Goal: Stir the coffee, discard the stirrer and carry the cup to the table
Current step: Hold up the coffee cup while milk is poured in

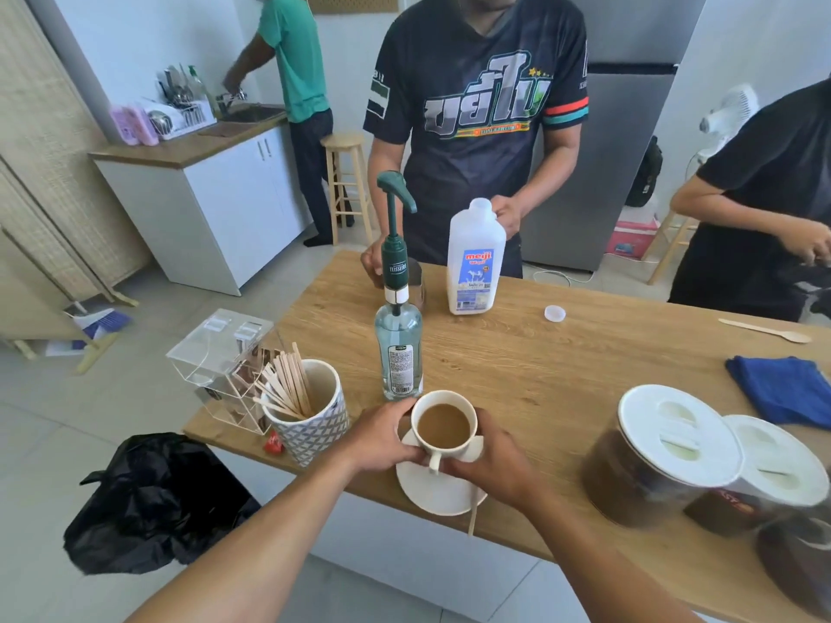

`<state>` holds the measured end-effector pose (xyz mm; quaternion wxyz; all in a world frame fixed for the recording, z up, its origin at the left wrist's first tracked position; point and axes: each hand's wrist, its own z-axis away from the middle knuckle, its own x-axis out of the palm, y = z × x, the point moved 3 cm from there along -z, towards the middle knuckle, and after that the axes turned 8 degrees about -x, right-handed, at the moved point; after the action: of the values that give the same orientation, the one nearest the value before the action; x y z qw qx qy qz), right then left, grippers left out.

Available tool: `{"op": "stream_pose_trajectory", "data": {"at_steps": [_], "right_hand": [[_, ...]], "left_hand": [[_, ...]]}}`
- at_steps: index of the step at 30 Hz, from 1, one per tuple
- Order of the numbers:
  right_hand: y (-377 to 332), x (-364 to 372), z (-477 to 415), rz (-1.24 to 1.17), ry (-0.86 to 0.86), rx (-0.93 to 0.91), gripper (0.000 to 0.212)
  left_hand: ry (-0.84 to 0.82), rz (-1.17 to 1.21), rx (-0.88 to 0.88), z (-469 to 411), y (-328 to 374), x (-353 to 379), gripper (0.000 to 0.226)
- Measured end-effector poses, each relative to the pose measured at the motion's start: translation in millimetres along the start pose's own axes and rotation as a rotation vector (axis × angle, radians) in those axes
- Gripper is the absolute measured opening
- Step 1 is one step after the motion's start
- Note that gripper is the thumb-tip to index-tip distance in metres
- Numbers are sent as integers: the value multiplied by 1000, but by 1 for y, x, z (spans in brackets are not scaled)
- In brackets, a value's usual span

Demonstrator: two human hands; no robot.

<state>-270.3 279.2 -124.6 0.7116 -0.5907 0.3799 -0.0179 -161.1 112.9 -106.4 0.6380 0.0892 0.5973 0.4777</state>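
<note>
Holds coffee cup [443, 427] with left hand [382, 436] and right hand [490, 460], fingers curled round its sides, over saucer [427, 494]. Hides upper end of wooden stirrer [473, 517] under right palm; cannot tell whether pinched.

Walls: white wall [135, 38]; woven reed screen [40, 150] at left.
Floor: pale grey tiles [54, 397].
Furniture: white sink cabinet [234, 209] with wood top, wooden stool [348, 182], grey refrigerator [629, 173], wood-grain counter [517, 353].
Light: bright and even.
</note>
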Motion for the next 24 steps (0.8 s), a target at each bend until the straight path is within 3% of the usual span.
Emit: {"op": "stream_pose_trajectory", "data": {"at_steps": [9,24], "right_hand": [[-49,-28,-19,-40,8,-131,80],[-133,-68,-50,-66,45,-354,84]], "left_hand": [[-30,140,49,7,39,-56,71],[-59,74,136,13,100,-143,67]]}}
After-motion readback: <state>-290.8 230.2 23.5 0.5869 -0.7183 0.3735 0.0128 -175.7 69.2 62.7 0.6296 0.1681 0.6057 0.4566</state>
